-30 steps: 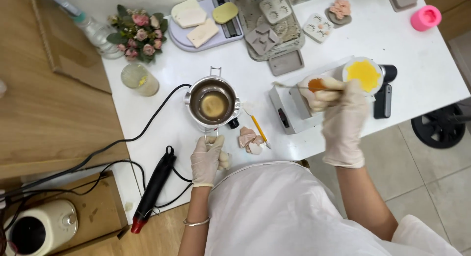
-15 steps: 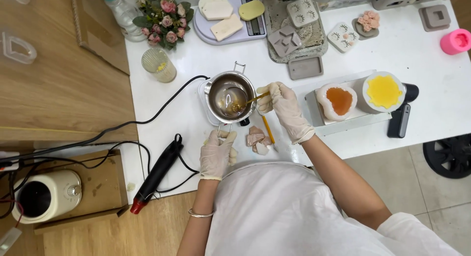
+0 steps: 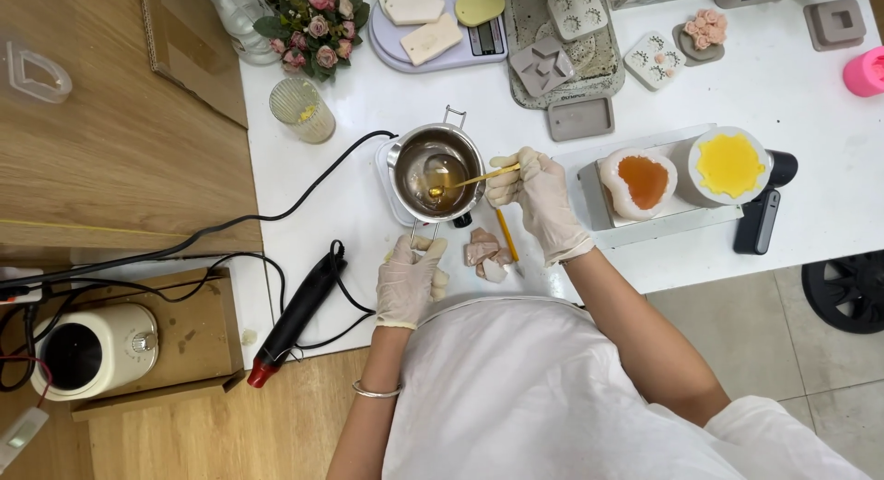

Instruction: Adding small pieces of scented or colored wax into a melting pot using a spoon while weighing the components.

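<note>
Steel melting pot (image 3: pixel 436 172), round and shiny, sits on a small white base on the white table (image 3: pixel 359 103); amber liquid pools in its bottom. Thin wooden stick (image 3: pixel 479 178) dips into the liquid, pinched in the gloved right hand (image 3: pixel 539 196). Gloved left hand (image 3: pixel 408 279) is closed around the pot's handle at the table edge. Half a second earlier the stick's tip was at the rim; now it reaches the middle. Pale wax scraps (image 3: pixel 485 253) lie just beside the pot.

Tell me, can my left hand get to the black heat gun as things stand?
Probably yes: the left hand rests at the table edge, holding the pot handle, and the black heat gun lies just to its left with only loose cable between them.
</note>
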